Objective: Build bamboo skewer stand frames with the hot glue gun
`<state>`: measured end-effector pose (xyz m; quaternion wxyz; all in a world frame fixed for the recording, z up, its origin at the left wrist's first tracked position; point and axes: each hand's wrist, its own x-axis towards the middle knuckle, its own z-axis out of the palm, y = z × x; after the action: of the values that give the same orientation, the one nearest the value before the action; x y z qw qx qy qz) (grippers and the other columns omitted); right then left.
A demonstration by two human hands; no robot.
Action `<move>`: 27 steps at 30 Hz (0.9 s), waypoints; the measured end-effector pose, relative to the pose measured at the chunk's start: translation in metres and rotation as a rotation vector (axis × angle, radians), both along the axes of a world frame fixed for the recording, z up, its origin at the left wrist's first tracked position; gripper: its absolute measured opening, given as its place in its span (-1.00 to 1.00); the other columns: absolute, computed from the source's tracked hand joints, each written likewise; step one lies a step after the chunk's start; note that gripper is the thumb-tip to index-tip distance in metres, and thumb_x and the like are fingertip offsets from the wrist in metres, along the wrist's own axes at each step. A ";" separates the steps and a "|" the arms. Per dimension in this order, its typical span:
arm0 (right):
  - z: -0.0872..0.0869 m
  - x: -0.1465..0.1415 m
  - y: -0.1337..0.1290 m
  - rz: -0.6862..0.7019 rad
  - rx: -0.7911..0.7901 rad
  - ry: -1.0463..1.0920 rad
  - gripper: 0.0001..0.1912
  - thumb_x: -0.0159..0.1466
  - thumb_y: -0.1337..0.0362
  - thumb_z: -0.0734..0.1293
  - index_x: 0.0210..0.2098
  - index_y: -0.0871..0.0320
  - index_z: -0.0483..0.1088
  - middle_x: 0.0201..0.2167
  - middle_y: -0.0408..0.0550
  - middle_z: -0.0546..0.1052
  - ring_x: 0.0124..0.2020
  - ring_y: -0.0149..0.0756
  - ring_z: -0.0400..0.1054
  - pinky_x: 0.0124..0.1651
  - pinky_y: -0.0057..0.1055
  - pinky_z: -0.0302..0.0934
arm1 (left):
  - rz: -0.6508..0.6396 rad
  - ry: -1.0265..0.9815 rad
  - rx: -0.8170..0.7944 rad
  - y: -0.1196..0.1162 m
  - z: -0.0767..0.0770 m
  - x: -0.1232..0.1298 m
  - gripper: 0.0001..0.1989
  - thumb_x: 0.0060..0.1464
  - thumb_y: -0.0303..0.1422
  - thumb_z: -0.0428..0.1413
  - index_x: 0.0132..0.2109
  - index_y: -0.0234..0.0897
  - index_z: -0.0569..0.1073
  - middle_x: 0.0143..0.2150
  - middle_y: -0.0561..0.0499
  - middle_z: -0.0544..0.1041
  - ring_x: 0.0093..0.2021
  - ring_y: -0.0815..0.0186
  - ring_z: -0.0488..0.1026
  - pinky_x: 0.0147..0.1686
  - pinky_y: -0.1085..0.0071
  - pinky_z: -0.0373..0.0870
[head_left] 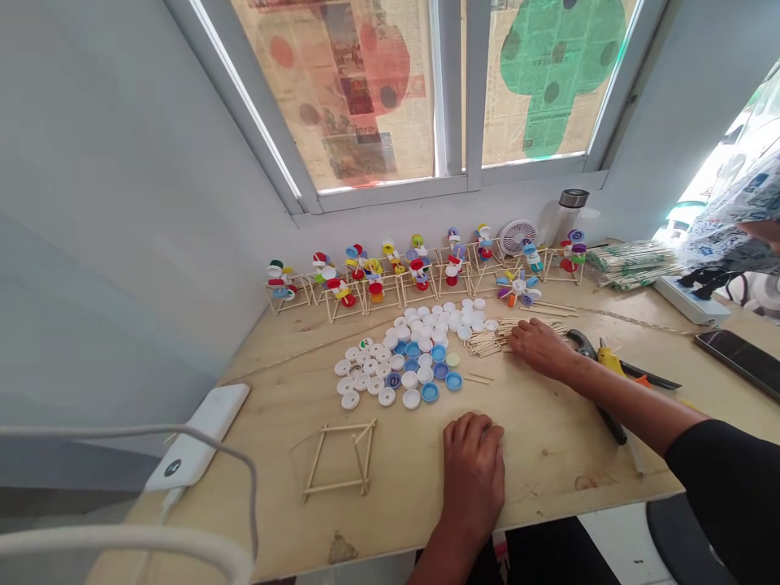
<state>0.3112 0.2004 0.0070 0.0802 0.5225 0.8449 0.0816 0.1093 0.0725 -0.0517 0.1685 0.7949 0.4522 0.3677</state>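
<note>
Right hand is touching loose sticks toward the desk's back edge; I can't tell if its fingers are pinching any. Lifting singly is looking safest. Left hand is resting near the front edge, fingers curled, any hold hidden.

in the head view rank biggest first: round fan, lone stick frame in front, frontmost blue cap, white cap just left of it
1. Stick frame
2. Round fan, though it sits farther back
3. Frontmost blue cap and white cap left of it: they look alike, so unranked
</note>
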 end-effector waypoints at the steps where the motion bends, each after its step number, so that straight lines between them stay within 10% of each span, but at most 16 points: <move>1: 0.003 -0.002 -0.003 0.000 0.009 0.015 -0.82 0.23 0.48 0.19 -0.36 0.28 0.42 -0.34 0.15 0.52 -0.23 -0.19 0.35 -0.20 -0.33 0.04 | 0.001 -0.004 0.002 0.000 0.001 0.000 -0.75 -0.03 -0.60 0.02 -0.23 -0.24 0.47 -0.23 -0.04 0.50 -0.14 0.21 0.37 -0.12 0.20 0.27; 9: 0.031 -0.024 -0.068 -0.097 -0.065 0.485 -0.88 0.25 0.31 0.20 -0.39 0.16 0.34 -0.43 -0.11 0.49 -0.38 -0.37 0.33 -0.29 -0.46 0.10 | 0.062 -0.335 -0.219 -0.003 0.012 -0.007 -0.74 0.12 -0.43 0.01 -0.06 -0.25 0.47 -0.14 -0.10 0.54 -0.10 0.22 0.45 -0.06 0.22 0.37; 16: 0.000 -0.065 -0.108 -0.349 -0.407 1.346 -0.86 0.16 0.20 0.26 -0.45 0.14 0.32 -0.55 -0.19 0.38 -0.49 -0.41 0.25 -0.40 -0.48 0.14 | 0.077 -0.548 -0.601 -0.014 0.031 -0.007 -0.71 0.13 -0.24 0.03 -0.14 -0.30 0.54 -0.22 -0.07 0.59 -0.19 0.24 0.48 -0.10 0.34 0.37; 27: -0.011 -0.084 -0.123 -0.578 -0.482 1.823 -0.62 -0.02 -0.02 0.43 -0.47 0.17 0.36 -0.57 -0.22 0.33 -0.54 -0.45 0.17 -0.48 -0.49 0.11 | 0.069 -0.692 -0.832 -0.013 0.040 -0.009 -0.72 0.03 -0.20 0.10 -0.38 -0.36 0.52 -0.57 0.05 0.46 -0.50 0.39 0.32 -0.42 0.49 0.23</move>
<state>0.2269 0.0778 -0.0042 -0.4806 0.5416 0.4170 -0.5494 0.0999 0.0595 -0.0119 0.5961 0.4784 0.5034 0.4030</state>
